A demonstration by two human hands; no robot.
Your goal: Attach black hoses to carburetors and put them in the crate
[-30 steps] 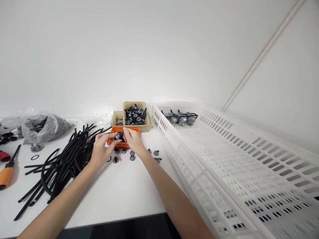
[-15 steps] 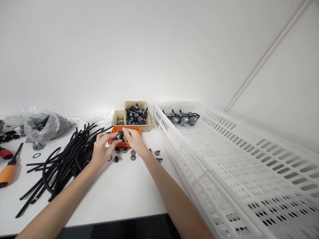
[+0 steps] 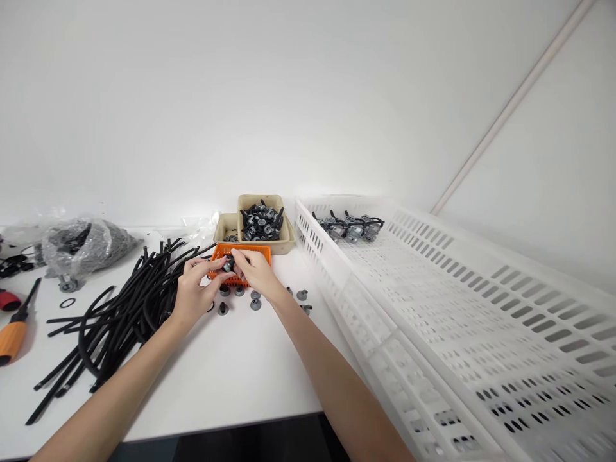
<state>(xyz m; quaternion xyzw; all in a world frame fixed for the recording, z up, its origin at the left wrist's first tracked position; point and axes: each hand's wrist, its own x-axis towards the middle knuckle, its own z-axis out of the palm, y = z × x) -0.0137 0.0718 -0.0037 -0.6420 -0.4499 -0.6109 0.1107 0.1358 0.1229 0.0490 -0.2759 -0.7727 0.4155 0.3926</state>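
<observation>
My left hand pinches a small grey-and-black round fitting between thumb and fingertips. The fingers of my right hand are closed on the same fitting from the other side, hiding part of it. Both hands are above an orange basket, whose contents are mostly covered by them. Just in front of the basket, several similar grey fittings, among them one with a black stub and a plain grey one, stand on the white table.
Black hoses lie in a heap on the left, beside an orange-handled screwdriver and a bubble-wrap bag. Behind the basket, a beige tray holds many parts. A large white crate with several assemblies stands on the right.
The whole view has shifted slightly, so everything appears a little further left. Both hands keep hold of the fitting, with only slight finger movement around it.
</observation>
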